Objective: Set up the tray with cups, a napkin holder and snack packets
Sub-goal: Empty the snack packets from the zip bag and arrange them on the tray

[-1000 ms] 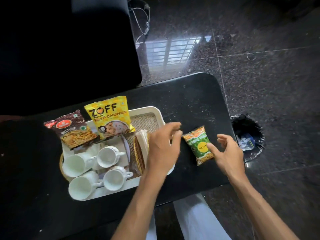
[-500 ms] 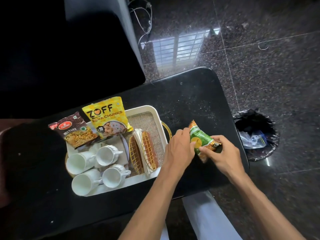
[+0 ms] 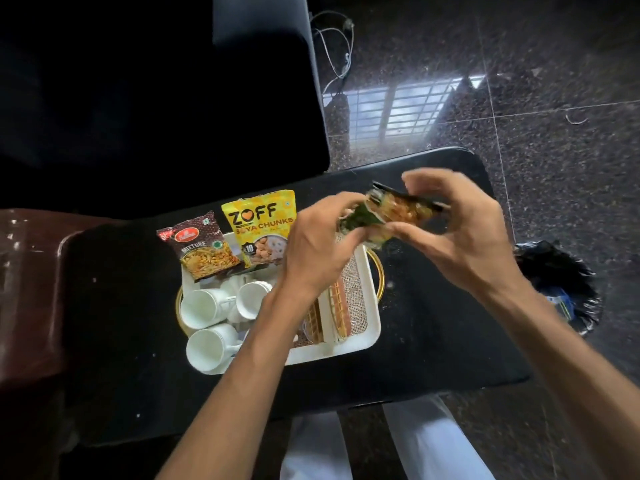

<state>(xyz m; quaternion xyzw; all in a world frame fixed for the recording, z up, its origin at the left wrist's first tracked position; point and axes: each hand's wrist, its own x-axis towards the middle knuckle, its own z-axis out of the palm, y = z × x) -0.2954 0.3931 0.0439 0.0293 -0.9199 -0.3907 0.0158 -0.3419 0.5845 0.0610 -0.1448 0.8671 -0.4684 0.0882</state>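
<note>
At centre frame, a person's left hand (image 3: 317,249) and right hand (image 3: 465,233) both pinch a blurred green-and-orange snack packet (image 3: 391,214), held in the air above the upper right corner of a white tray (image 3: 372,327) on a black table (image 3: 433,341). On the tray's left half lie white cups (image 3: 204,308); a wicker napkin holder (image 3: 341,303) sits to the right, while a yellow Zoff soya chunks packet (image 3: 259,230) and a dark Mixture packet (image 3: 201,245) lean at its upper edge.
</note>
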